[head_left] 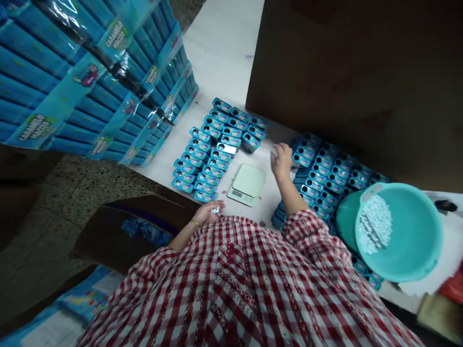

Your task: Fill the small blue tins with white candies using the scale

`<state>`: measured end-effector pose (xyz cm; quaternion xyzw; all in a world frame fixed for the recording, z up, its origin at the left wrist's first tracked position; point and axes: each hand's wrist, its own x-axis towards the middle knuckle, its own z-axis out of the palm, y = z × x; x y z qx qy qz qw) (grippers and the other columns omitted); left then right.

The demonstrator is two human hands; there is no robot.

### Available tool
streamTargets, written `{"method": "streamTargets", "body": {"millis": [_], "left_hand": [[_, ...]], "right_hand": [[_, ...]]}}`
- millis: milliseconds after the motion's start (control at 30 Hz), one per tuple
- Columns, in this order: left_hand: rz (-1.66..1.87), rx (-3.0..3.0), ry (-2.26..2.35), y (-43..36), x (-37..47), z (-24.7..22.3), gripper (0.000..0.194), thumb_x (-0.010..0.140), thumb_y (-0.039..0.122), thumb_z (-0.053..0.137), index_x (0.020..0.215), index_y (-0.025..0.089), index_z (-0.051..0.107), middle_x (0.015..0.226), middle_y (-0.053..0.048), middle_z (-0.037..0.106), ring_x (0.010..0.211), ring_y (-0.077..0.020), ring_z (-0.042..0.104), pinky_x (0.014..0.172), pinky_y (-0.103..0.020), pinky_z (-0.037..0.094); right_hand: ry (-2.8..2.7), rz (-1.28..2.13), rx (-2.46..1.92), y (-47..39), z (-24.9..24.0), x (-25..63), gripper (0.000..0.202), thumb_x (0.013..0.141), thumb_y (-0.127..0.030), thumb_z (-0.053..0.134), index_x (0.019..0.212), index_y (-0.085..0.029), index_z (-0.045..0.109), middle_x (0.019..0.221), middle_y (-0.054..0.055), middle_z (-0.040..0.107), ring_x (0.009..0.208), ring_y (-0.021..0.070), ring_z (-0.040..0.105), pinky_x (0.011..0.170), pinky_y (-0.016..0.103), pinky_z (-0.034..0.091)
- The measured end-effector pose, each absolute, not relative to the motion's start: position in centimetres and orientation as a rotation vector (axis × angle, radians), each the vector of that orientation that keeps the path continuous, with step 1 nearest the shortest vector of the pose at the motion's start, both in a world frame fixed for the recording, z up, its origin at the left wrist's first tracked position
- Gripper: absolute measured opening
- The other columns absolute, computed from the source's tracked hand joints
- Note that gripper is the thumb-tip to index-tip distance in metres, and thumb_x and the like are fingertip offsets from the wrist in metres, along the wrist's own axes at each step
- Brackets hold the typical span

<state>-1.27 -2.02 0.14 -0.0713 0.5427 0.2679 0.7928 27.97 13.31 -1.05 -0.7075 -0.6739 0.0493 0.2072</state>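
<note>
The left hand point(211, 211) holds white pieces point(215, 210) in its curled grip, near the scale point(248, 184). The right hand point(281, 162) (its grip too blurred to tell) is over the table point(224, 43), beside the right-hand boxes point(320, 169).

"CARAMELO MACIZO" is printed on the stacked blue display boxes point(68, 103).

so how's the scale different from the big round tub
The scale is flat and roughly square, while the tub is round and deep.
The scale is pale green; the tub is a stronger teal.
The scale has a small display along one edge, whereas the tub holds a heap of white pieces.
The tub also looks much larger than the scale.
Both are greenish.
</note>
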Motion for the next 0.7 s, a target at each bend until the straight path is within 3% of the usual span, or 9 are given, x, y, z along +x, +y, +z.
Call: {"method": "streamTargets", "body": {"millis": [100,233,367,500,700], "left_hand": [[0.551,-0.143,1.165,-1.8,-1.0,0.0,0.015,0.076,0.001,0.053,0.082,0.01,0.064,0.072,-0.007,0.067,0.057,-0.0096,0.06,0.049,-0.017,0.043],[0.543,-0.123,1.148,-1.4,-0.2,0.8,0.014,0.076,0.001,0.054,0.081,0.01,0.063,0.07,-0.007,0.067,0.056,-0.0095,0.061,0.05,-0.017,0.044],[0.567,-0.126,1.127,-1.3,0.2,1.7,0.016,0.078,0.0,0.05,0.081,0.009,0.063,0.071,-0.008,0.068,0.059,-0.0105,0.063,0.052,-0.018,0.046],[0.566,-0.148,1.104,-1.2,0.7,1.8,0.019,0.079,-0.002,0.047,0.08,0.008,0.064,0.074,-0.011,0.069,0.065,-0.0132,0.066,0.059,-0.021,0.05],[0.563,-0.122,1.056,-1.0,1.3,2.0,0.024,0.081,0.0,0.044,0.086,0.006,0.066,0.08,-0.014,0.07,0.072,-0.0153,0.067,0.065,-0.025,0.052]], "right_hand": [[-1.737,-0.04,-2.164,10.9,-1.1,33.1,0.024,0.083,-0.026,0.047,0.093,-0.017,0.067,0.105,0.014,0.055,0.099,0.0272,0.045,0.084,0.045,0.04],[-1.861,0.001,-2.3,9.6,-1.0,36.5,0.02,0.083,-0.023,0.049,0.08,-0.018,0.068,0.114,0.015,0.055,0.106,0.0306,0.041,0.084,0.048,0.036],[-2.127,0.051,-2.132,8.0,1.0,34.2,0.023,0.085,-0.019,0.045,0.088,-0.02,0.068,0.119,0.013,0.055,0.106,0.0295,0.042,0.089,0.048,0.033],[-2.48,0.199,-1.846,4.7,3.5,28.1,0.025,0.087,-0.018,0.043,0.097,-0.022,0.066,0.113,0.013,0.057,0.095,0.0265,0.047,0.082,0.043,0.036],[-2.619,0.338,-1.711,1.9,3.3,22.1,0.024,0.089,-0.022,0.047,0.104,-0.019,0.064,0.114,0.013,0.06,0.094,0.0245,0.051,0.079,0.038,0.04]]}}
